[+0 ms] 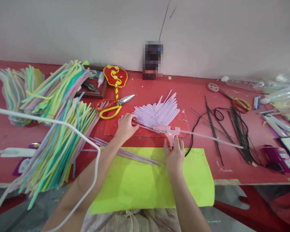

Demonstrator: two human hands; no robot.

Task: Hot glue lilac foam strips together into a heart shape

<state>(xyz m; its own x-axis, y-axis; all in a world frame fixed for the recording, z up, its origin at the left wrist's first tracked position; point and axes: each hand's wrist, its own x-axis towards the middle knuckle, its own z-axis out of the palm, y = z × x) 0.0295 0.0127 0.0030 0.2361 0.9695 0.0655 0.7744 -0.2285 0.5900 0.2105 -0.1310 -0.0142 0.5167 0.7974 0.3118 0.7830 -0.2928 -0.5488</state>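
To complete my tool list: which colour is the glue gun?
The glue gun is pale pink (head view).

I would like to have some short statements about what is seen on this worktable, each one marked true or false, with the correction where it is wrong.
1. The right hand holds a pink glue gun. True.
2. The cloth in front of the person is dark blue. False: the cloth is yellow-green.
3. A long glue stick sticks out behind the gun. True.
4. The left hand lies flat on the cloth. False: the left hand pinches a thin lilac strip.
5. Clear plastic bottles lie at the picture's left. False: the bottles lie at the right.
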